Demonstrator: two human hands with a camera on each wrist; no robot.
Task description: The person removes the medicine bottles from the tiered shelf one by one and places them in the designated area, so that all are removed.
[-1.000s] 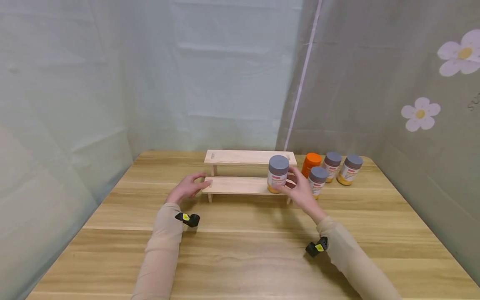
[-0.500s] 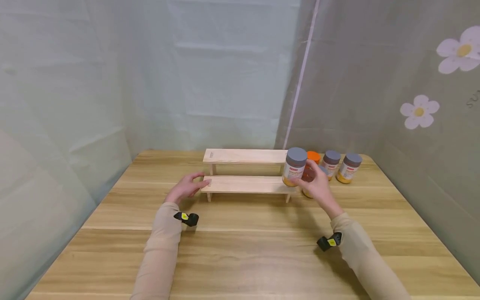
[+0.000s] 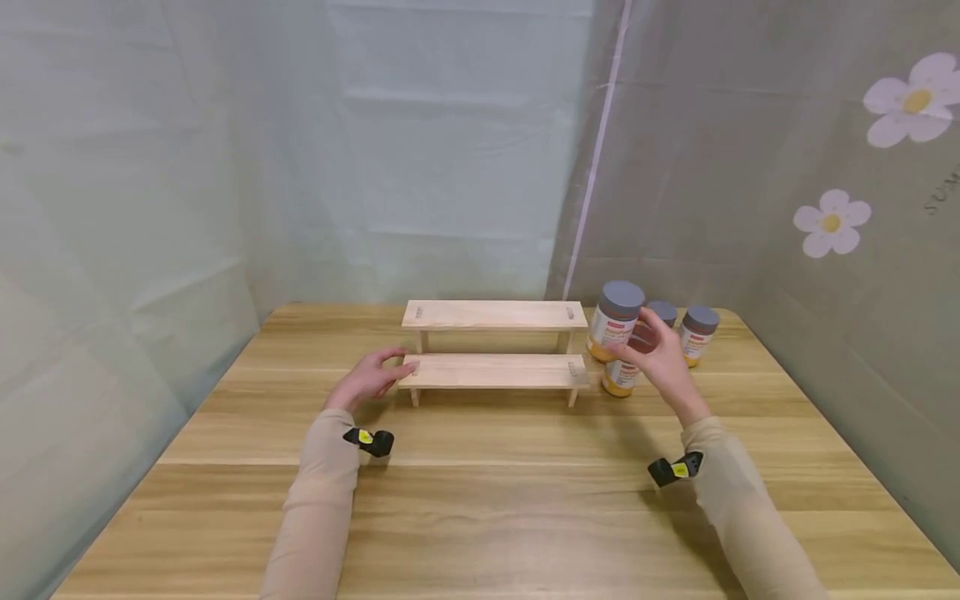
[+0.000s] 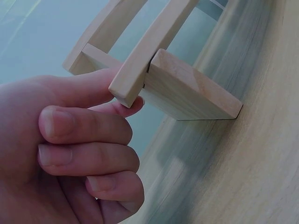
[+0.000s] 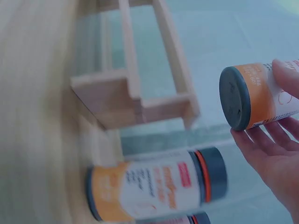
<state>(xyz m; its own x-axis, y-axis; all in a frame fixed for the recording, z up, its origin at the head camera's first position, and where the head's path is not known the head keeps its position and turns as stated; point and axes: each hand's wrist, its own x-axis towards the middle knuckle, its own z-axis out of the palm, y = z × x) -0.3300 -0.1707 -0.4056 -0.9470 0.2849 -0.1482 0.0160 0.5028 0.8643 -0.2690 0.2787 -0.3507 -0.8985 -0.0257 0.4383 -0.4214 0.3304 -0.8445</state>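
A two-tier wooden shelf (image 3: 487, 371) stands on the table. My left hand (image 3: 365, 379) pinches the left end of its lower board between thumb and index finger; the other fingers (image 4: 88, 158) curl below. My right hand (image 3: 667, 371) grips a pill bottle (image 3: 613, 327) with a grey lid and a white and orange label. That bottle is held up just right of the shelf, and its dark base (image 5: 234, 99) shows in the right wrist view. Below it, another such bottle (image 3: 620, 379) stands on the table, partly covered by the held one and my hand.
Behind my right hand, a grey-lidded bottle (image 3: 662, 313) is partly hidden; one more bottle (image 3: 696, 337) stands farther right. Curtains border the wooden table (image 3: 480, 500) at the back and sides.
My right hand has carried the bottle from over the lower board's right end up and to the right, past the shelf. The orange-lidded bottle is now hidden. My left hand keeps its pinch.
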